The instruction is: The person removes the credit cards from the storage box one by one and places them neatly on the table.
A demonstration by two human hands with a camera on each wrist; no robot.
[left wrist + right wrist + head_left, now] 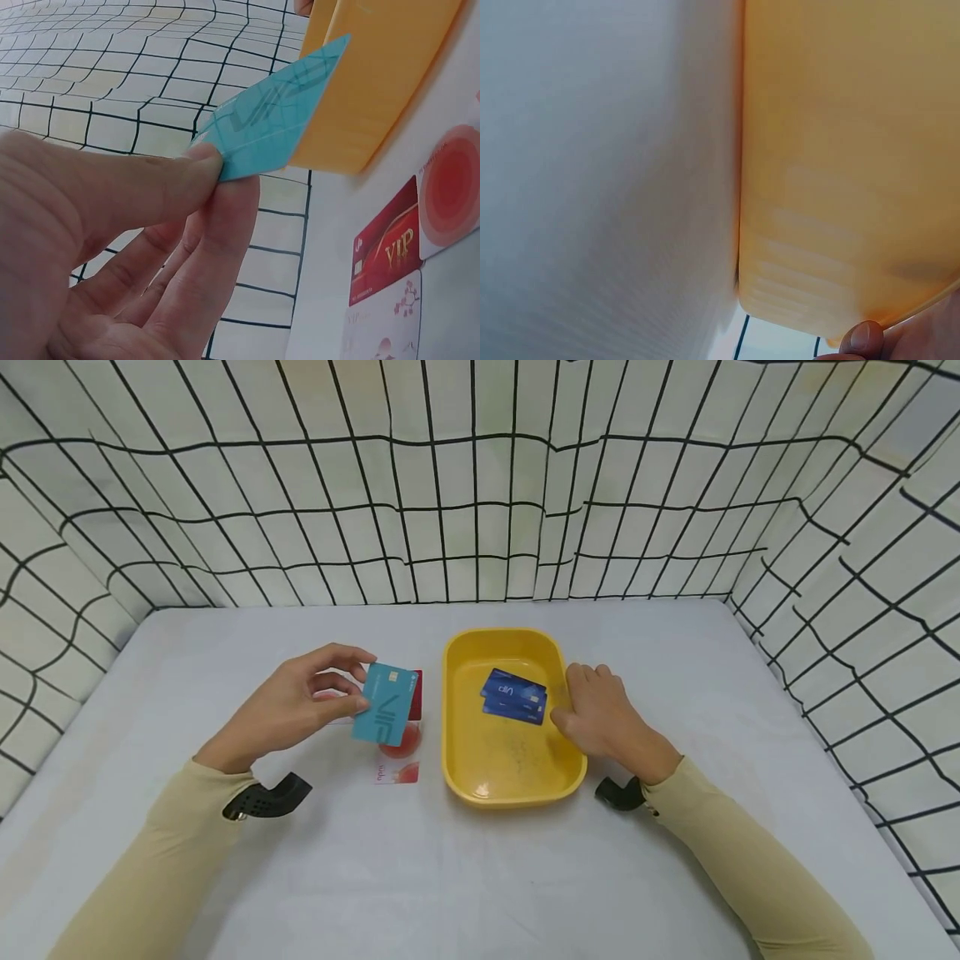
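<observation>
My left hand (300,697) pinches a teal VIP card (385,703) by its edge, between thumb and fingertips, above the table left of the tray. Seen from the left wrist, the teal card (277,112) tilts upward from the thumb. Under and beside it lie red and white cards, among them a red VIP card (384,244) and one with red circles (454,191). A yellow tray (510,777) stands in the middle, holding overlapping blue cards (513,696). With fingers curled over the tray's right rim, my right hand (603,714) grips it; the right wrist view shows its fingertip at the rim.
White cloth covers the table (480,877). Black wire grid (465,510) rises along the back and both sides, with pale sheets behind it. A black strap piece hangs from each wrist.
</observation>
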